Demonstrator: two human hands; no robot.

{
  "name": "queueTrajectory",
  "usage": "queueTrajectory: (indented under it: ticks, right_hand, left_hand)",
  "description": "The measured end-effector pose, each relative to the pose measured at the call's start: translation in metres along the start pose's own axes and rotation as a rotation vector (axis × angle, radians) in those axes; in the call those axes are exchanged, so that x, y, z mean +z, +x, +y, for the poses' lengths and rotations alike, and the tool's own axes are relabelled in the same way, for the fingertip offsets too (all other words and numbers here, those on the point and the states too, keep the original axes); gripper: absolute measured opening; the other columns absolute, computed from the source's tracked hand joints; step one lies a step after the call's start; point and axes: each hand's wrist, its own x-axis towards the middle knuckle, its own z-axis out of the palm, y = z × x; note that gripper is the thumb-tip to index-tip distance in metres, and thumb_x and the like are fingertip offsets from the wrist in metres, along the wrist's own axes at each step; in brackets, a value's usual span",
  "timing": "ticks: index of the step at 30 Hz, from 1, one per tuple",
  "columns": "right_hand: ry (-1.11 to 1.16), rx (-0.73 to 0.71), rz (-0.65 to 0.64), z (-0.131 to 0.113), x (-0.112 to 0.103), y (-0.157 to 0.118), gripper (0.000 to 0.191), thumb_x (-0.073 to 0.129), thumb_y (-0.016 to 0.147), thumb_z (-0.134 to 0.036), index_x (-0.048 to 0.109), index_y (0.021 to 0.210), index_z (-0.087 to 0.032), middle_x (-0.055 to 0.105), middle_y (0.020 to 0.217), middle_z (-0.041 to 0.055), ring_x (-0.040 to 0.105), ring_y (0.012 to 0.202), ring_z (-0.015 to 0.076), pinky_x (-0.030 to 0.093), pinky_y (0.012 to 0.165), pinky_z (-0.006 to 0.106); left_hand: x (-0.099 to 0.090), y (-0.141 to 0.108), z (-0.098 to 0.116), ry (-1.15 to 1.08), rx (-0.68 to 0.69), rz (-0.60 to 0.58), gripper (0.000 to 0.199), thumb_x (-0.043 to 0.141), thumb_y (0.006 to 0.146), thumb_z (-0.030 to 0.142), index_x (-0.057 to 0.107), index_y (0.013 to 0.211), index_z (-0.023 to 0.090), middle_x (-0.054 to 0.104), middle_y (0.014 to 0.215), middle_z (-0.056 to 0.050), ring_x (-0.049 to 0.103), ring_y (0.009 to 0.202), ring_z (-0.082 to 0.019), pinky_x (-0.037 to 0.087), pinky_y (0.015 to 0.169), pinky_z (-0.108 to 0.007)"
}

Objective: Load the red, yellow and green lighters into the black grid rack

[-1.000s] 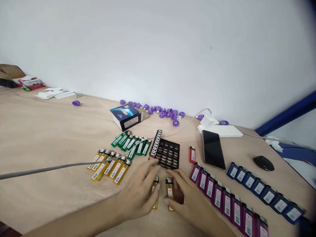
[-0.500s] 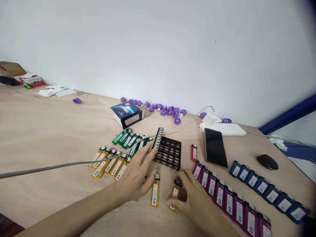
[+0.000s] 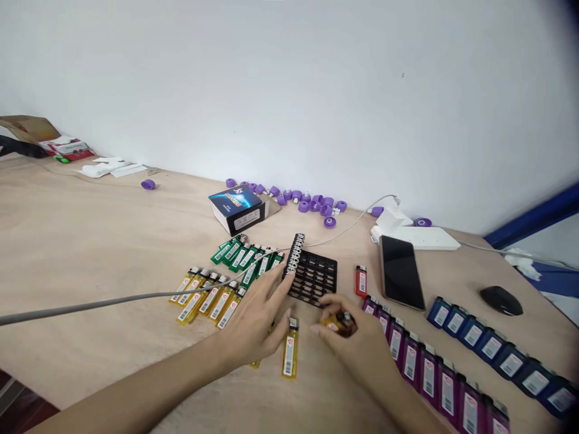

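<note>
My right hand [image 3: 362, 337] holds a yellow lighter [image 3: 333, 323] tilted sideways between thumb and fingers, just in front of the black grid tray [image 3: 319, 280]. My left hand [image 3: 260, 313] lies with fingers stretched out, its fingertips at the near end of a row of lighters [image 3: 296, 253] standing along the tray's left side. Only the metal tops of that row show clearly. On the table between my hands lies another yellow lighter [image 3: 290, 352]. More yellow lighters [image 3: 210, 298] lie left of my left hand, which partly hides some. Green lighters [image 3: 246, 259] lie beyond them.
Purple lighters [image 3: 429, 371] and blue lighters [image 3: 492, 343] lie in rows at the right, near a red lighter [image 3: 360, 281], a phone [image 3: 401, 271] and a mouse [image 3: 501, 299]. A grey cable [image 3: 136, 298] crosses the table. A blue box [image 3: 237, 208] and purple caps [image 3: 316, 204] stand behind.
My right hand has picked the yellow lighter up off the table and turned it sideways, moving it toward the tray. My left hand stays by the row of lighters. The view has shifted slightly.
</note>
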Motion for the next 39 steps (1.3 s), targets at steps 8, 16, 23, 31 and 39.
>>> queueTrajectory:
  ticks: [8,16,23,31,39]
  right_hand:
    - [0.268,0.097,-0.029,-0.005,0.019,0.057,0.041,0.077,0.073,-0.043,0.059,0.103,-0.022,0.065,0.051,-0.0048,0.059,0.041,0.0167,0.046,0.042,0.025]
    - [0.311,0.021,-0.109,0.006,0.024,0.061,0.034,0.059,0.088,-0.052,0.056,0.103,-0.021,0.065,0.052,-0.0033,0.063,0.044,0.0176,0.050,0.045,0.026]
    - [0.311,-0.007,-0.129,0.011,0.024,0.061,0.046,0.045,0.095,-0.062,0.056,0.109,-0.020,0.065,0.053,-0.0025,0.063,0.045,0.0179,0.053,0.048,0.028]
    - [0.240,-0.079,-0.122,0.011,0.025,0.053,0.033,0.062,0.090,-0.038,0.048,0.116,-0.023,0.064,0.064,-0.0047,0.066,0.055,0.0165,0.053,0.057,0.027]
    - [0.193,-0.123,-0.148,0.010,0.024,0.052,0.032,0.048,0.100,-0.044,0.057,0.119,-0.021,0.063,0.062,-0.0029,0.064,0.057,0.0177,0.051,0.057,0.028]
  left_hand:
    - [0.003,-0.002,-0.001,-0.008,-0.012,-0.003,0.074,0.048,0.095,0.016,0.013,0.160,0.017,0.025,0.162,-0.021,0.028,0.149,-0.032,0.038,0.116,-0.051]
    - [0.002,-0.002,0.001,-0.008,-0.018,-0.015,0.075,0.048,0.094,0.015,0.012,0.160,0.017,0.024,0.162,-0.021,0.029,0.149,-0.032,0.039,0.116,-0.050]
    - [0.000,-0.002,0.001,-0.019,-0.018,-0.032,0.074,0.046,0.096,0.015,0.010,0.160,0.017,0.022,0.163,-0.021,0.028,0.149,-0.032,0.038,0.116,-0.052]
    - [0.000,-0.003,0.002,-0.028,-0.019,-0.042,0.077,0.047,0.094,0.014,0.008,0.161,0.017,0.021,0.163,-0.021,0.025,0.151,-0.032,0.036,0.117,-0.051]
    - [-0.001,-0.002,0.002,-0.032,-0.021,-0.044,0.078,0.048,0.094,0.014,0.008,0.161,0.018,0.022,0.163,-0.021,0.027,0.150,-0.033,0.037,0.117,-0.052]
